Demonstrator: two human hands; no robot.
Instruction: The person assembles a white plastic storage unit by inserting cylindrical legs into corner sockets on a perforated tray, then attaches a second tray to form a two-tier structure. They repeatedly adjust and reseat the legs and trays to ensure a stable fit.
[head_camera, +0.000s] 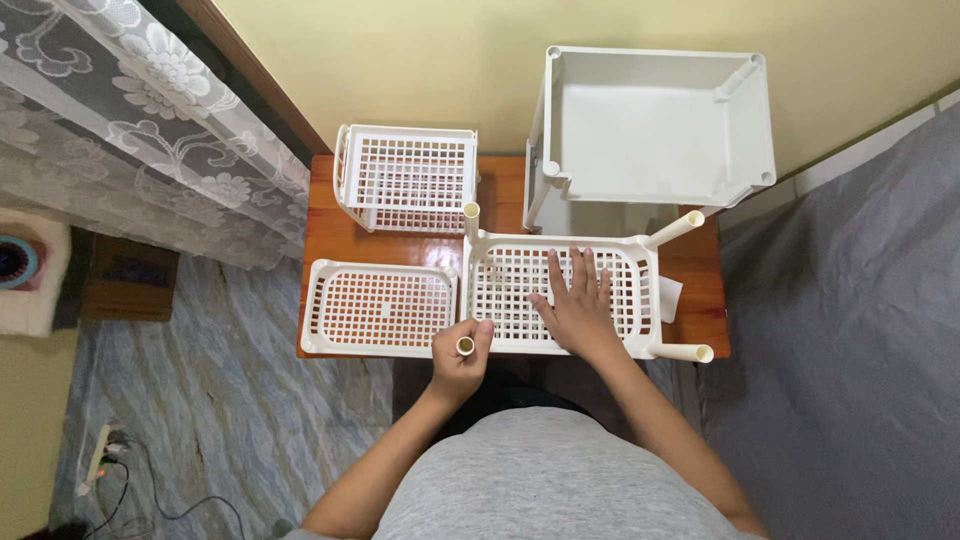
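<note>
A white plastic lattice basket (625, 275) lies on a small wooden table (325, 230) right in front of me. Cream tubes stand in three of its corners: far left (471, 215), far right (677, 229) and near right (682, 352). My left hand (462, 355) is closed around a fourth cream tube (466, 345) at the basket's near left corner. My right hand (577, 303) lies flat on the basket's grid floor with its fingers spread.
Two more white lattice baskets sit on the table, one at near left (380, 308) and one at far left (407, 175). A white solid-walled tray on posts (655, 125) stands at far right against the yellow wall. A lace curtain hangs at left; a power strip (98, 458) lies on the floor.
</note>
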